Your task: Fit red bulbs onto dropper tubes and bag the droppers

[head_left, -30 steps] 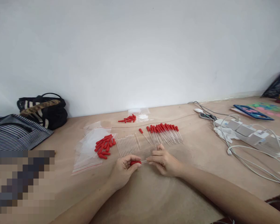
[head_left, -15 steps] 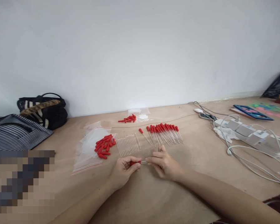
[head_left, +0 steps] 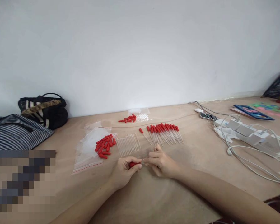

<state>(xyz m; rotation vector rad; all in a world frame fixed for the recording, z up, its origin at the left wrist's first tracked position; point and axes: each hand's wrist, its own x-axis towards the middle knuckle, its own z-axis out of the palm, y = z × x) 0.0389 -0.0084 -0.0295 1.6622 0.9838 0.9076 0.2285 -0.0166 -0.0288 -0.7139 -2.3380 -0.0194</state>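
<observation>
Left hand (head_left: 122, 171) pinches a red dropper bulb (head_left: 133, 164) between thumb and fingers, its neck toward the right hand (head_left: 162, 163), which grips a clear pipette tube (head_left: 142, 162) close to that neck. Just beyond both, bare tubes (head_left: 128, 145) lie in a row on the counter (head_left: 200, 152), loose bulbs (head_left: 105, 147) on plastic bags (head_left: 87, 147) to the left, bulb-capped droppers (head_left: 162, 128) to the right.

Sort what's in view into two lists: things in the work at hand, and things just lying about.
In the work: red bulb in left hand; clear tube in right hand; loose red bulbs; clear tubes.

Apparently lying about: striped bag; black bag; white chargers.
</observation>
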